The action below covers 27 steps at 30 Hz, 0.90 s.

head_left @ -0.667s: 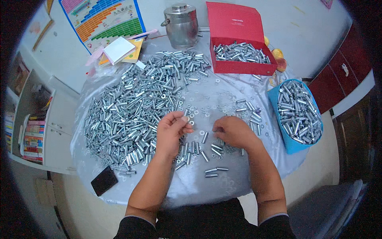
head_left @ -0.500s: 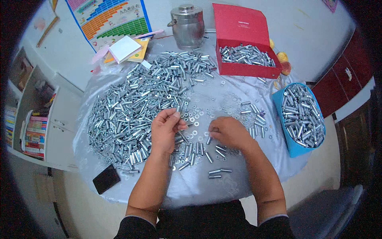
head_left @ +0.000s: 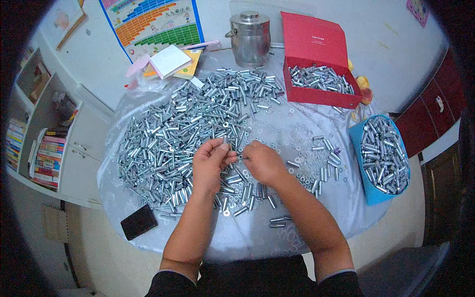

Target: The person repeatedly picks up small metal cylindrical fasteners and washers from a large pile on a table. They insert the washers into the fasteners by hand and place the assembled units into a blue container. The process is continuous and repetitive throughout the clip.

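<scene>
My left hand (head_left: 210,163) is closed, with a short shiny metal sleeve (head_left: 225,140) pinched upright between thumb and forefinger. Close to its right, my right hand (head_left: 264,163) has its fingertips pressed together; whatever they hold is hidden. Both hands are over the right edge of a wide heap of metal sleeves and bolts (head_left: 168,133). Flat washers (head_left: 226,213) lie scattered around and below the hands. Several loose sleeves (head_left: 241,211) rest on the cloth between my forearms.
A red box (head_left: 321,97) of metal parts stands open at the back right. A blue bin (head_left: 368,183) full of sleeves is at the right edge. A steel pot (head_left: 251,42), notebooks (head_left: 170,62) and a black phone (head_left: 139,222) also sit on the cloth-covered table (head_left: 237,242).
My right hand has moved left and slightly up, away from the loose sleeve near its fingertips, toward my left hand. The left hand keeps its pinch on the sleeve. The whole view has shifted slightly.
</scene>
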### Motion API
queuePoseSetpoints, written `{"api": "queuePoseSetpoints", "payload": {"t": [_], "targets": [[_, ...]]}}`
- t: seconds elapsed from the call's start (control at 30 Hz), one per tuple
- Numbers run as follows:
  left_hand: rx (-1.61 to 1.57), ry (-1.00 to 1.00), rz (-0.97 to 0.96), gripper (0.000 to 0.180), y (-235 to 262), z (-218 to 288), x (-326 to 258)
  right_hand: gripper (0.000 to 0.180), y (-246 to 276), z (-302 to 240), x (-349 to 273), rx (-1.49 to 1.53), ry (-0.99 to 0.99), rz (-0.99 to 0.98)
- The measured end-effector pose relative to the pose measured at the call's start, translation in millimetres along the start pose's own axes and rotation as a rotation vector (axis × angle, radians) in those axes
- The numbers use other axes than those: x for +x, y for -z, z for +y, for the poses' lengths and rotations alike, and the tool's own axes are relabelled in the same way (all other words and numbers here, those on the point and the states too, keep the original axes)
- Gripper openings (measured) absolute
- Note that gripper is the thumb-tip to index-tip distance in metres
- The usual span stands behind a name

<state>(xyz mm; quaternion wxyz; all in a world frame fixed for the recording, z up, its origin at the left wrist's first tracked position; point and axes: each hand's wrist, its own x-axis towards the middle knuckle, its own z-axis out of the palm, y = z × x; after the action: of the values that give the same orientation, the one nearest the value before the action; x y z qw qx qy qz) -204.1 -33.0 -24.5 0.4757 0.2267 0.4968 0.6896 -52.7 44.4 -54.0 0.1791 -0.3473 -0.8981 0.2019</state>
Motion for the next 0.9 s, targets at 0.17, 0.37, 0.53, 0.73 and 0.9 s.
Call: {"api": "queuePoseSetpoints", "payload": {"t": [0.17, 0.37, 0.53, 0.73, 0.9], "targets": [[-0.031, 0.085, -0.124, 0.018, -8, -6, -6, 0.026, 28, 8, -21, 0.688, -0.229, 0.278], [-0.229, 0.307, -0.407, 0.03, -20, -16, -12, 0.032, 64, -5, -45, 1.157, -0.335, 0.499], [-0.401, 0.384, -0.59, 0.04, -34, -18, -14, 0.027, 64, 3, -56, 1.218, -0.256, 0.634], [-0.459, 0.452, -0.564, 0.037, -37, -26, -13, 0.02, 60, 4, -59, 1.238, -0.27, 0.64], [-0.404, 0.475, -0.533, 0.031, -36, -33, -9, 0.018, 59, 8, -58, 1.239, -0.261, 0.695]]}}
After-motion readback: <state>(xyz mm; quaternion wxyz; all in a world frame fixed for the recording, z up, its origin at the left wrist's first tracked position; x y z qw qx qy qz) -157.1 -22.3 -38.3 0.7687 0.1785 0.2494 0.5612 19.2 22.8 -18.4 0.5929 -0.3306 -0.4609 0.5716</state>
